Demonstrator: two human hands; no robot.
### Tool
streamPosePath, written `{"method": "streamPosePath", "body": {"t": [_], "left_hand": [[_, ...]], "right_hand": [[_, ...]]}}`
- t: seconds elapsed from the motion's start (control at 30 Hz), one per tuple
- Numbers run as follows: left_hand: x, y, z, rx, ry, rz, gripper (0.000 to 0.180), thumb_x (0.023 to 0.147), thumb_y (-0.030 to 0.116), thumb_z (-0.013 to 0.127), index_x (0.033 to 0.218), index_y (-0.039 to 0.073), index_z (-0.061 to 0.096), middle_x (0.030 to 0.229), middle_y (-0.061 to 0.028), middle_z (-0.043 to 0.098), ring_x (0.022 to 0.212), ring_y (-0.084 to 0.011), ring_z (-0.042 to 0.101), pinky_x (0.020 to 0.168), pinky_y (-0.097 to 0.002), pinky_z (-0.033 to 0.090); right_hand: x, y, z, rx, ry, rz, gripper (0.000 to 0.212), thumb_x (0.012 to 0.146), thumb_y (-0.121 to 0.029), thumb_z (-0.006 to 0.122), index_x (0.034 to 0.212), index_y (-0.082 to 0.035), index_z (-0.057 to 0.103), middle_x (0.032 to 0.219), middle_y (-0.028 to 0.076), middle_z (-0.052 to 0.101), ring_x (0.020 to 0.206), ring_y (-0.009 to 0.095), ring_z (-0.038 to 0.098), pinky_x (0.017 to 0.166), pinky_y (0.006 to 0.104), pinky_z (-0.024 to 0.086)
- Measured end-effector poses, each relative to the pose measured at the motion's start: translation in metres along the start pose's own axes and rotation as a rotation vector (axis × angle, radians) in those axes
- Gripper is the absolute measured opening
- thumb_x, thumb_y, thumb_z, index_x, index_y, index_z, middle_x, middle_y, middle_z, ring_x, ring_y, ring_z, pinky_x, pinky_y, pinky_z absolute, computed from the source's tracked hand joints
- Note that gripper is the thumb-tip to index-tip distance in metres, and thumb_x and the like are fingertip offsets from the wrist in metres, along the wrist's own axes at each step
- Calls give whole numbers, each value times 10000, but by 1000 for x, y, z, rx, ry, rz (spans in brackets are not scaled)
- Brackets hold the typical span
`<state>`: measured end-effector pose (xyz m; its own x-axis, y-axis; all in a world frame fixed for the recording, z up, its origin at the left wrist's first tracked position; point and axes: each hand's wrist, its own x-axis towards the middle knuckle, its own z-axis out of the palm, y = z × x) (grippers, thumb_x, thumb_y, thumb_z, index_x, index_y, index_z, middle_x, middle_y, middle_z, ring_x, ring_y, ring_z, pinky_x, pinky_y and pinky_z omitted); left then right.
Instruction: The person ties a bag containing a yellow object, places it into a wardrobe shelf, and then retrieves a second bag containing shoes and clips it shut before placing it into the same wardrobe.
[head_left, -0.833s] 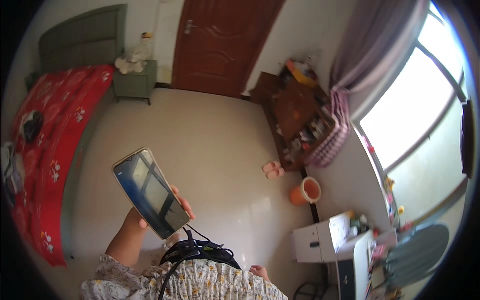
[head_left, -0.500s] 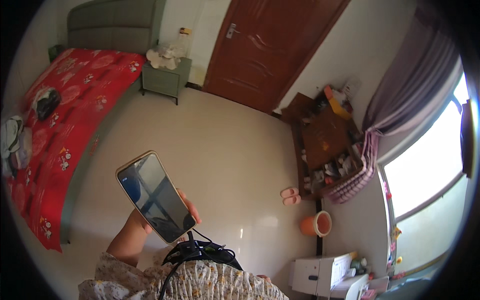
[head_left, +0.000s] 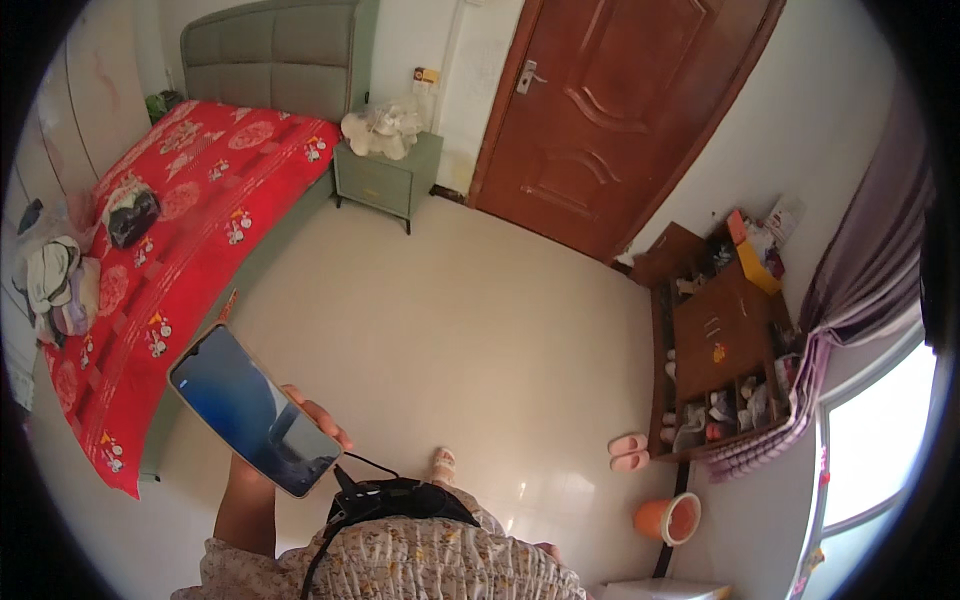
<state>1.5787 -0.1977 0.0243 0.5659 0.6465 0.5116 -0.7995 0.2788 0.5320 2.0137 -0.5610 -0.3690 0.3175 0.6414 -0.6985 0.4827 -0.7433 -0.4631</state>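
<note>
My left hand (head_left: 318,418) grips a smartphone (head_left: 255,410) in a pale gold case, its fingers wrapped round the right edge. The phone is tilted, and its lit screen shows a dark blue picture with reflections. A black cable (head_left: 370,464) runs from near the phone's lower end toward a black pouch-like item (head_left: 400,500) at my waist. Where the cable's phone-side end goes, I cannot tell. Beside my floral clothing, a small bit of my right hand (head_left: 550,551) shows low down; its fingers are hidden. One foot in a light slipper (head_left: 443,464) stands on the floor.
To the left is a bed with a red cover (head_left: 190,230); a green bedside cabinet (head_left: 385,185) bears a plastic bag. Ahead stands a brown door (head_left: 620,110). On the right are a shoe cabinet (head_left: 725,330), pink slippers (head_left: 628,452), an orange bin (head_left: 655,522) and a purple curtain (head_left: 860,260).
The view has shifted, so the room's things sit farther right. My left hand and the phone have moved left and slightly down in the picture. A slippered foot has come into view.
</note>
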Motion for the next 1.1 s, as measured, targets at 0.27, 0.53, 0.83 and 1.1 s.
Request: {"method": "streamPosePath", "body": {"t": [0.27,0.53,0.83,1.1], "left_hand": [[79,-3,-25,189,144,140,808,612,319,782,1236,53,344,1087,-244,510,1054,-326,500,876,-509,389],[151,15,-98,162,139,201,832,579,321,803,1225,72,342,1108,-242,501,1056,-338,496,874,-509,384],[234,90,-249,82,20,92,899,547,291,822,1263,71,326,1115,-245,484,1040,-437,473,858,-536,384],[315,125,-340,17,-40,33,889,562,263,817,1276,76,322,1143,-252,470,1070,-440,456,879,-525,376]], "right_hand": [[166,-104,-116,-252,-17,-230,198,792,-251,502,790,-97,626,727,52,630,627,168,609,571,309,489],[273,-311,-175,230,107,-287,196,780,-138,571,931,-14,577,713,91,634,568,140,603,501,263,498],[314,-353,-160,-581,-158,-423,327,625,-175,683,943,-171,606,938,6,609,884,169,584,700,314,508],[318,-431,-175,161,-148,-54,235,784,-119,581,972,21,561,808,119,639,710,182,636,587,290,533]]}}
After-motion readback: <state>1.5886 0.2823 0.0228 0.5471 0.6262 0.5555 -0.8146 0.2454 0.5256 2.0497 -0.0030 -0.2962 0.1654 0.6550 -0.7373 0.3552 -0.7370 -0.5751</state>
